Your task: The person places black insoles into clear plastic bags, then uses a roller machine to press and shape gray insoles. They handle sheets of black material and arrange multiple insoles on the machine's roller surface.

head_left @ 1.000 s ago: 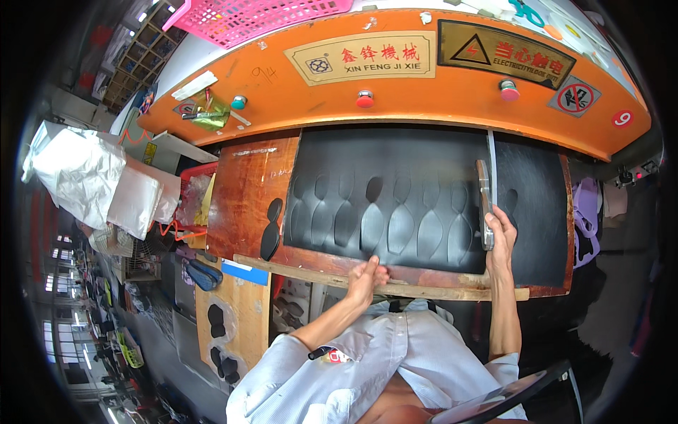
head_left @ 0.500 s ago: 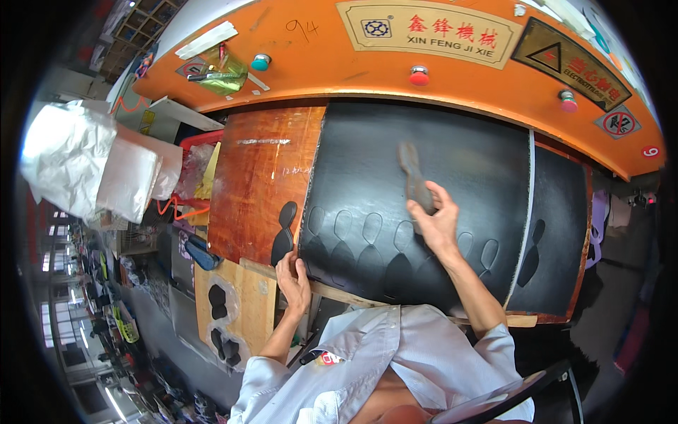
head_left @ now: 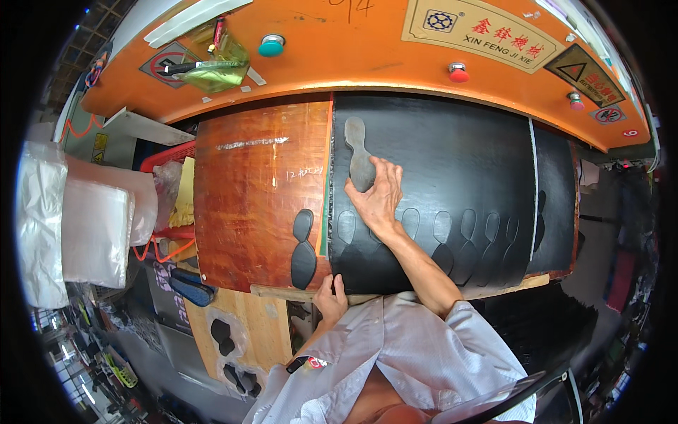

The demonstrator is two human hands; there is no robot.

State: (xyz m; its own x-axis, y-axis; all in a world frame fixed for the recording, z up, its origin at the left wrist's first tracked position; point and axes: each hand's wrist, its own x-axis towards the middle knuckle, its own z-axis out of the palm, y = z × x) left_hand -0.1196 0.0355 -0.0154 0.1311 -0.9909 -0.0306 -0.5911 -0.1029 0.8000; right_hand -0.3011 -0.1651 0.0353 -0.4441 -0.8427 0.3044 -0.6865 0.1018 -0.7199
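My right hand (head_left: 381, 194) grips the wide near end of a grey sole-shaped cutting die (head_left: 359, 141), fingers along one side and thumb on the other. The die is over the far left part of a black sheet (head_left: 452, 162). Several sole outlines (head_left: 442, 227) run in a row along the sheet's near half; my right forearm hides part of the row. My left hand (head_left: 330, 300) is closed at the sheet's near left corner, thumb and fingers pinching its edge. A black sole-shaped piece (head_left: 304, 261) lies on the brown board (head_left: 247, 184) beside it.
An orange machine beam (head_left: 353, 56) with buttons spans the far side. Plastic bags (head_left: 95, 226) and a red basket (head_left: 173, 157) stand at the left. Near left, a wooden table (head_left: 268, 328) bears bagged black pieces (head_left: 222, 336). Another black sheet (head_left: 554, 205) lies at the right.
The view has shifted. My right hand has carried the cutting die leftward to the sheet's left side. A thin green strip now shows along the sheet's left edge. My left hand stays near that edge.
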